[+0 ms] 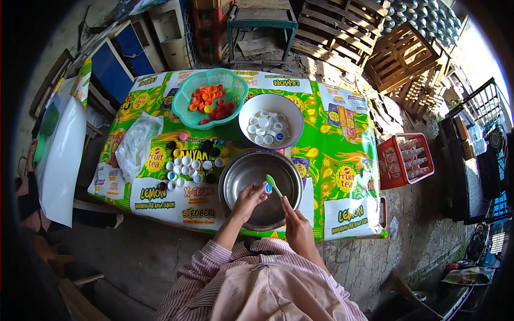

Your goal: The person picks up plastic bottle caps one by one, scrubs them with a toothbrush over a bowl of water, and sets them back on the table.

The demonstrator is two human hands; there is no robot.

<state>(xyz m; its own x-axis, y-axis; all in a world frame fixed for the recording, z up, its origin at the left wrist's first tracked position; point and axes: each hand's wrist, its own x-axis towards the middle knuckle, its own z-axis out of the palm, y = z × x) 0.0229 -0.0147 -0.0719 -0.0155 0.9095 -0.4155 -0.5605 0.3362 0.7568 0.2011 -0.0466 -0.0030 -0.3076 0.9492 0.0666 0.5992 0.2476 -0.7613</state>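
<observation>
My left hand pinches a white bottle cap with a blue top over the steel basin. In my right hand is a green toothbrush, its head close beside the cap. Behind the basin stands a white enamel bowl with several white caps in it. A turquoise plastic basket holds orange, red and yellow caps. Loose white, black and other caps lie on the table left of the basin.
A colourful printed cloth covers the table. On its left part lies a crumpled plastic bag. To the right, a red crate with packed items stands on the floor. Wooden pallets lean beyond the table. A person's hand shows at far left.
</observation>
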